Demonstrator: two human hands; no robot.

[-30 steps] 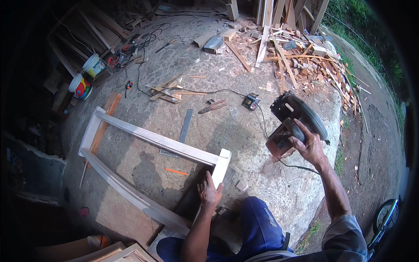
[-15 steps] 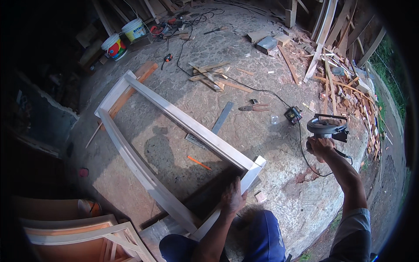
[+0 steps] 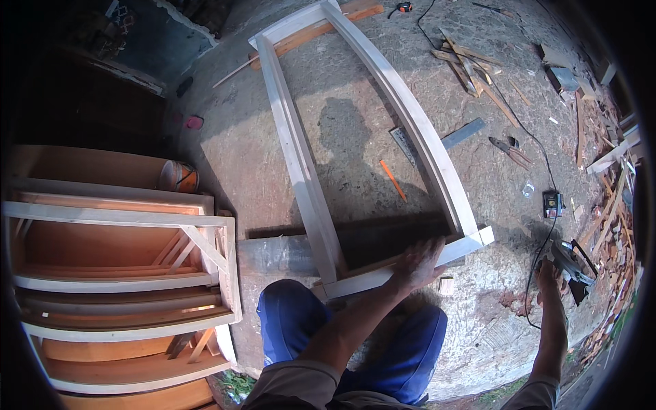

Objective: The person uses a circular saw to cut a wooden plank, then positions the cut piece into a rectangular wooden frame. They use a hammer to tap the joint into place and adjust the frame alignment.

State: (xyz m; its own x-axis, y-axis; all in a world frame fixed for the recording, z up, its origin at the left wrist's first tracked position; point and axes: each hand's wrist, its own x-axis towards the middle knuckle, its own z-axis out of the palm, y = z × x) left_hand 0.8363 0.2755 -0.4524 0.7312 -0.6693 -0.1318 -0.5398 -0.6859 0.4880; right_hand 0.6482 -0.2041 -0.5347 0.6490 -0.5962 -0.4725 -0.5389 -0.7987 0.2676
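Observation:
A long pale wooden frame (image 3: 427, 147), with rails, lies on the ground in front of my knees. My left hand (image 3: 420, 262) is closed over its near crosspiece, right of the middle, with fingers partly hidden behind the wood. Out to the right, my right hand (image 3: 548, 275) grips the handle of a circular saw (image 3: 570, 263), low over the concrete; whether it touches the ground I cannot tell. A black cord (image 3: 530, 290) runs by the saw. Inside the frame lie an orange pencil (image 3: 393, 180) and part of a metal square (image 3: 403, 146).
Several wooden frames (image 3: 119, 219) are stacked at left, with an orange-and-white tin (image 3: 179, 177) behind. Right of the frame lie a flat metal rule (image 3: 465, 132), pliers (image 3: 511, 152) and a black power box (image 3: 553, 203). Wood scraps (image 3: 470, 65) lie farther back.
My view has swung left, so the frame and tools appear farther right and the stacked frames show more. Both hands keep their holds; the saw appears lower in the picture.

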